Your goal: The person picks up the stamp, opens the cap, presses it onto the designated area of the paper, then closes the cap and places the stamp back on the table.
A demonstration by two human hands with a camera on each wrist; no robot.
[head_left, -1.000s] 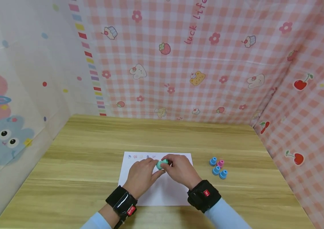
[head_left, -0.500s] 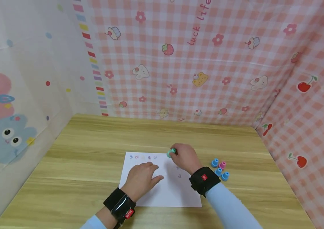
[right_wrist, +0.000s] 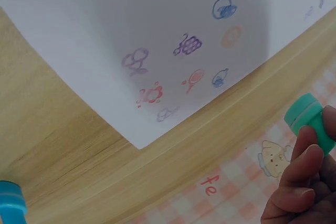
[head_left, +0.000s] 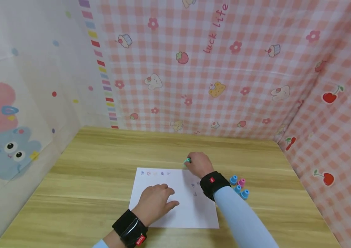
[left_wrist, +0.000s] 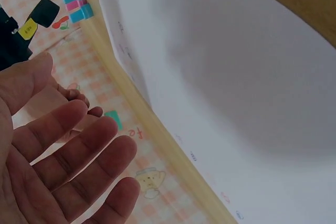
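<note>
My right hand [head_left: 199, 164] pinches a small teal stamp [right_wrist: 304, 115] between thumb and fingers, just beyond the far edge of a white sheet of paper [head_left: 181, 217]. In the right wrist view the stamp's wide end points away from the fingers. My left hand [head_left: 153, 202] hovers over the left part of the sheet, holding nothing, its fingers spread and slightly bent. Small coloured prints run along the sheet's top left, and more lie near its far right corner, among them a purple grape print [right_wrist: 188, 45] and a blue print [right_wrist: 224, 7].
To the right of the sheet stand several blue stamps [head_left: 233, 179] and a pink stamp [head_left: 241, 182], partly behind the right sleeve [head_left: 240, 213]. The wooden table [head_left: 79, 186] is bordered by a checked pink cloth [head_left: 163, 69] at the back and right.
The hands have parted. My right hand has carried the teal stamp away from the left fingers, up and right past the sheet's far edge. My left hand has moved slightly nearer the body.
</note>
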